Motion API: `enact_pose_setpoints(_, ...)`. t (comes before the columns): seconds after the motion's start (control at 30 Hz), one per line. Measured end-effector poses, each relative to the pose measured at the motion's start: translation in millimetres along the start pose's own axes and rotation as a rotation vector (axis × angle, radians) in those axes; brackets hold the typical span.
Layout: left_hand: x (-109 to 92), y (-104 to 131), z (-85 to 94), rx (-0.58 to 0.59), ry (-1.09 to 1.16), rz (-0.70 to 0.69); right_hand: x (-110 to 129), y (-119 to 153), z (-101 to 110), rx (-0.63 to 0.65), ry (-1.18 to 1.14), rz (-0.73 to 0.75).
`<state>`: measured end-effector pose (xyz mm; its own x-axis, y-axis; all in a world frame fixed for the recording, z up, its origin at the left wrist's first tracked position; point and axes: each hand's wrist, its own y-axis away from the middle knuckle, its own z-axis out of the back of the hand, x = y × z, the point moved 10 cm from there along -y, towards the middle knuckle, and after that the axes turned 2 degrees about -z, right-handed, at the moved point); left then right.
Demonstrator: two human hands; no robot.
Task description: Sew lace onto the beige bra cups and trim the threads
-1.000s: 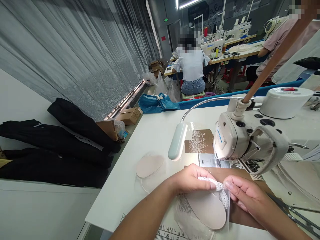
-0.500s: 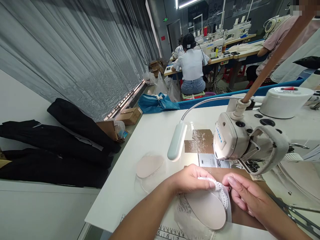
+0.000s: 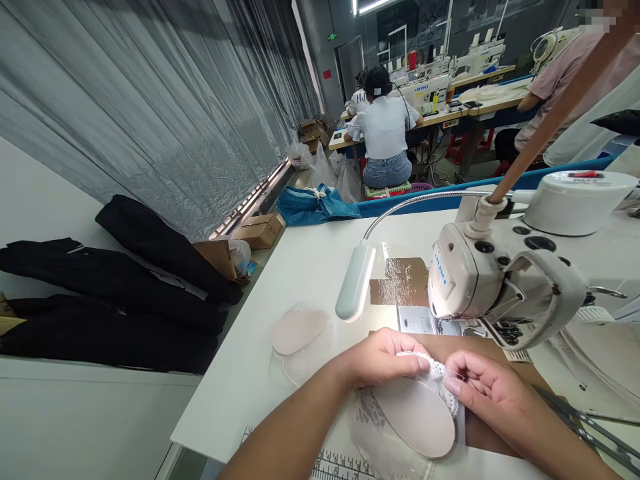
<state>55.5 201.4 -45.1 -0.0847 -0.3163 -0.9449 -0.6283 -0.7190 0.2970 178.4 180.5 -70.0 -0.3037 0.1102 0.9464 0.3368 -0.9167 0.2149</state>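
My left hand (image 3: 393, 360) is closed on a bunched strip of white lace trim (image 3: 436, 371), thumb on top. Below it, a smooth beige oval pad (image 3: 417, 417) lies tilted, with sheer lace fabric (image 3: 373, 433) spread along its left side. My right hand (image 3: 483, 387) is at the right edge of the trim, thumb and forefinger pinched together. A fine thread seems to run at those fingertips. Just beyond both hands stands a sewing machine (image 3: 463, 273), its needle area lit. Another beige oval pad (image 3: 300, 331) with sheer fabric rests on the table to the left.
A lamp (image 3: 355, 283) on a bendy neck hangs over the white table (image 3: 240, 373). Brown board (image 3: 493, 427) lies under my right hand; a printed ruler (image 3: 340, 467) is at the front edge. Dark metal strips (image 3: 585, 430) lie right. Co-workers sit at machines behind.
My right hand has turned and shifted slightly left, its thumb and forefinger now together at the trim's edge. My left hand keeps its hold, almost unmoved.
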Motion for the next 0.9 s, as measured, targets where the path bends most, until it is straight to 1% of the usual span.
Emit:
enact_pose_setpoints(0.17, 0, 1, 0.1, 0.005, -0.028, -0.001, 0, 1, -5, 0.009, 0.034, -0.022)
enact_pose_setpoints(0.33, -1, 1, -0.3, 0.016, -0.027, -0.026, -2, 1, -4, 0.021, 0.043, -0.026)
enact_pose_setpoints(0.5, -6, 4, -4.6, 0.038, -0.017, -0.025, 1, 3, -4, 0.019, -0.006, -0.040)
enact_pose_setpoints(0.63, -5, 5, -8.4, 0.029, 0.004, 0.000, 5, 4, -9, 0.054, -0.030, -0.050)
enact_pose_setpoints(0.77, -6, 5, -9.7, 0.021, -0.072, -0.046, 2, 4, -11, 0.055, -0.029, -0.066)
enact_pose_setpoints(0.9, -9, 7, -9.0, -0.002, -0.126, -0.089, 1, 5, -11, 0.061, 0.033, -0.046)
